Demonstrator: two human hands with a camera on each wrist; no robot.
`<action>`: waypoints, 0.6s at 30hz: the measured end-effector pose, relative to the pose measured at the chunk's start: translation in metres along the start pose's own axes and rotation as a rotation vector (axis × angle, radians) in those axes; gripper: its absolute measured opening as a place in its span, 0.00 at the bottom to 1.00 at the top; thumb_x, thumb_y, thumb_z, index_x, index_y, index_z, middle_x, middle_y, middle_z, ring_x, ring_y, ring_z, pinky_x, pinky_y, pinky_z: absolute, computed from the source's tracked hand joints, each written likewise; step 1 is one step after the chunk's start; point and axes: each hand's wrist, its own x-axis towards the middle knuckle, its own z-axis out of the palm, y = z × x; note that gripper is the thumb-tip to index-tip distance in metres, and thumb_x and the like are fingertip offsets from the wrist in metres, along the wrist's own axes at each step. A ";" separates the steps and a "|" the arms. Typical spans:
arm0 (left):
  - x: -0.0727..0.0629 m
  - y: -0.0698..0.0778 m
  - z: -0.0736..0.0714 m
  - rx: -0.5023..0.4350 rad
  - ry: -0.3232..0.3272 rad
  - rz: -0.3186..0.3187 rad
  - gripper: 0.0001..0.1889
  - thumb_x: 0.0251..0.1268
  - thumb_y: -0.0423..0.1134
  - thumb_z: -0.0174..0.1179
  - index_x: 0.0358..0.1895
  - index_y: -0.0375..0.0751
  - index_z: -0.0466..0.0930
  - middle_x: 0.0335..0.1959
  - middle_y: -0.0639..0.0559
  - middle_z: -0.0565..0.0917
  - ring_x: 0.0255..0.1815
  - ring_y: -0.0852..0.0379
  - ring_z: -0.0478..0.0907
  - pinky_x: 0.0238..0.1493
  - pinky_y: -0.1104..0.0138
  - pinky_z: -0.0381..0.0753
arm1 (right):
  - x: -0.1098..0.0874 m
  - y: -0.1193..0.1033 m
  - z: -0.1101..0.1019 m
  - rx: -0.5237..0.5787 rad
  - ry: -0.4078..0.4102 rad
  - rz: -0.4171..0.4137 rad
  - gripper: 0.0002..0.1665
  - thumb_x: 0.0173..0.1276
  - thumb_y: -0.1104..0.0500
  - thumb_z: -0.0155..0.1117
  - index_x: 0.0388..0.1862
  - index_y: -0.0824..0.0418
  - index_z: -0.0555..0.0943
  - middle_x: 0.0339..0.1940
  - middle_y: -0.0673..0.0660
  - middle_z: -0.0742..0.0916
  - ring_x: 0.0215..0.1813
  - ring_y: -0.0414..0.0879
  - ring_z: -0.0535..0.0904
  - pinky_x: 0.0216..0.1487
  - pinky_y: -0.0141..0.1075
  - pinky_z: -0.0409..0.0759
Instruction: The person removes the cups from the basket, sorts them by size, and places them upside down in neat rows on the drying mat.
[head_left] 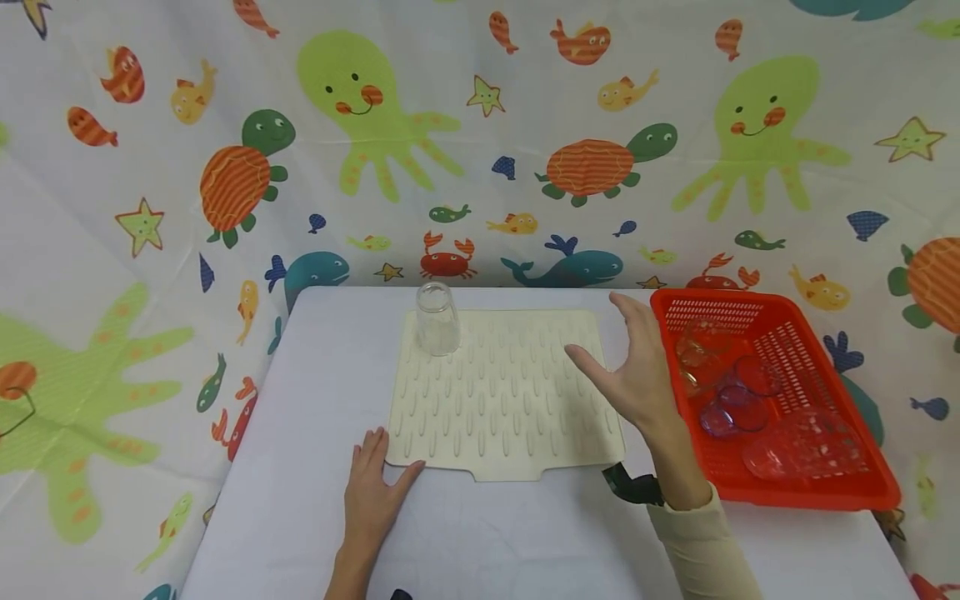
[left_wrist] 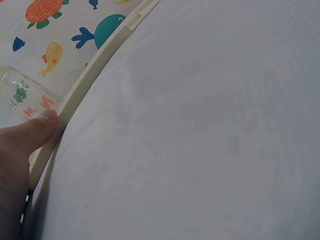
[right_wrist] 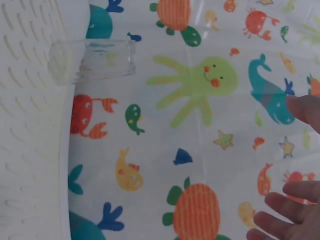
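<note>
Evenly ridged cream board [head_left: 506, 400]

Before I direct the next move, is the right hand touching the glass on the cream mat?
Apart. The head view shows a stretch of the cream mat between the right hand and the glass.

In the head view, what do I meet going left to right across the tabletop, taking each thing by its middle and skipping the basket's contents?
Left hand → clear drinking glass → cream ridged board → right hand → red perforated basket.
</note>
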 end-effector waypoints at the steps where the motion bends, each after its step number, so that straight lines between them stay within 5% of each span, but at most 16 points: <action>1: 0.000 0.000 0.000 -0.001 -0.003 -0.003 0.47 0.49 0.55 0.77 0.67 0.27 0.71 0.70 0.35 0.73 0.76 0.37 0.64 0.83 0.51 0.54 | -0.001 0.001 -0.003 0.011 0.003 0.000 0.53 0.51 0.48 0.80 0.74 0.59 0.67 0.73 0.61 0.74 0.71 0.56 0.70 0.67 0.66 0.75; 18: 0.000 0.002 -0.002 -0.010 -0.022 -0.030 0.47 0.50 0.55 0.77 0.68 0.27 0.71 0.71 0.36 0.73 0.77 0.37 0.63 0.83 0.51 0.53 | -0.022 0.033 -0.051 -0.021 0.100 0.143 0.51 0.54 0.54 0.79 0.76 0.54 0.66 0.73 0.59 0.73 0.71 0.54 0.68 0.65 0.67 0.76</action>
